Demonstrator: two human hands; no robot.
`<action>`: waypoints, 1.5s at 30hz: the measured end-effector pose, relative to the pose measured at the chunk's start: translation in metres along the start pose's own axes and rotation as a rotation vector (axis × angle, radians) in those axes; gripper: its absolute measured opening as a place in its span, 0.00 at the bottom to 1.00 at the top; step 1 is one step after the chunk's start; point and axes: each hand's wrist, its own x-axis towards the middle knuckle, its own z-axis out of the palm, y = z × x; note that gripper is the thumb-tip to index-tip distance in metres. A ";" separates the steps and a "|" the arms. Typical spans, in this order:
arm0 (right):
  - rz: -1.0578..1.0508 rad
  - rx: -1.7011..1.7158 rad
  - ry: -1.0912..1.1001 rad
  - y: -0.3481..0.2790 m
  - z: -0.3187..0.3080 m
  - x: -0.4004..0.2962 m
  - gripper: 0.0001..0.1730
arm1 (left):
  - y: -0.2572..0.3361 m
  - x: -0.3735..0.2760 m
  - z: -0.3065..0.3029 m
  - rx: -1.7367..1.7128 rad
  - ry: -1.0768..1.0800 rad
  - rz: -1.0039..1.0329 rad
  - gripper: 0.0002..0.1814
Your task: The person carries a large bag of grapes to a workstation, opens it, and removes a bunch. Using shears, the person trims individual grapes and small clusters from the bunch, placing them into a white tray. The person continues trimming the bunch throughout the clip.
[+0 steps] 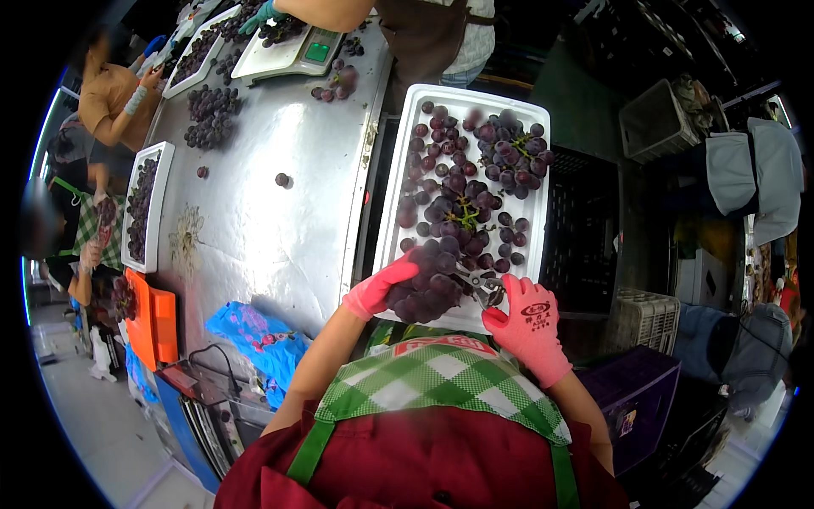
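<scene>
My left hand [385, 284], in a pink knit glove, holds a bunch of dark purple grapes [427, 286] over the near end of a white foam tray [467, 95]. In my right hand [526, 318], gloved alike, is a pair of small metal snips [482, 283]; their blades reach to the right side of the bunch. Farther up the tray lie a second bunch with green stems [463, 216], a third bunch [514, 153] at the far right, and several loose grapes [445, 143]. The fingers behind the held bunch are hidden.
Left of the tray stands a metal table [273, 210] with a blue plastic bag [261, 347], a scale [299, 54] and a grape bunch [212, 118]. Black crates [582, 235] are on the right. A co-worker's gloved hand [261, 16] is at the scale; other people work at the left.
</scene>
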 end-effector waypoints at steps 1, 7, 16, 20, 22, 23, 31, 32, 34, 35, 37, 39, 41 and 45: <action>0.020 -0.001 -0.030 0.003 0.004 0.000 0.24 | 0.001 0.001 0.002 -0.005 0.003 -0.027 0.33; 0.198 0.255 -0.181 0.012 0.025 -0.003 0.18 | 0.001 0.003 -0.001 0.182 -0.047 -0.051 0.32; 0.269 0.665 -0.136 0.001 0.001 -0.005 0.16 | -0.010 -0.011 -0.016 -0.049 0.029 0.114 0.36; 0.276 0.724 -0.193 -0.009 -0.011 -0.006 0.22 | -0.016 -0.010 -0.024 -0.246 0.160 0.177 0.39; 0.249 0.663 -0.208 -0.013 -0.014 -0.005 0.23 | -0.014 -0.008 -0.026 -0.401 0.112 0.090 0.37; 0.254 0.650 -0.234 -0.015 -0.015 -0.005 0.23 | -0.012 -0.006 -0.027 -0.498 0.092 0.029 0.36; 0.216 0.776 -0.168 -0.018 -0.018 -0.008 0.26 | -0.006 0.014 -0.014 -0.634 -0.232 0.030 0.24; 0.213 0.801 -0.159 -0.018 -0.018 -0.008 0.26 | -0.010 0.014 -0.013 -0.567 -0.120 0.081 0.23; 0.204 0.828 -0.142 -0.020 -0.019 -0.007 0.27 | -0.013 0.014 -0.014 -0.808 -0.017 0.030 0.21; 0.200 0.832 -0.136 -0.020 -0.020 -0.006 0.27 | -0.012 0.014 -0.016 -1.116 -0.026 -0.080 0.20; 0.181 0.832 -0.136 -0.021 -0.023 -0.006 0.28 | -0.012 0.017 -0.021 -1.568 -0.130 -0.272 0.18; 0.162 0.834 -0.156 -0.021 -0.028 -0.007 0.28 | -0.011 0.021 -0.026 -1.658 -0.341 -0.379 0.17; 0.155 0.861 -0.228 -0.019 -0.035 -0.009 0.27 | -0.011 0.025 -0.027 -1.346 -0.555 -0.365 0.16; 0.195 0.960 -0.563 -0.012 -0.049 -0.010 0.25 | -0.011 0.016 -0.016 -0.190 -0.231 0.401 0.26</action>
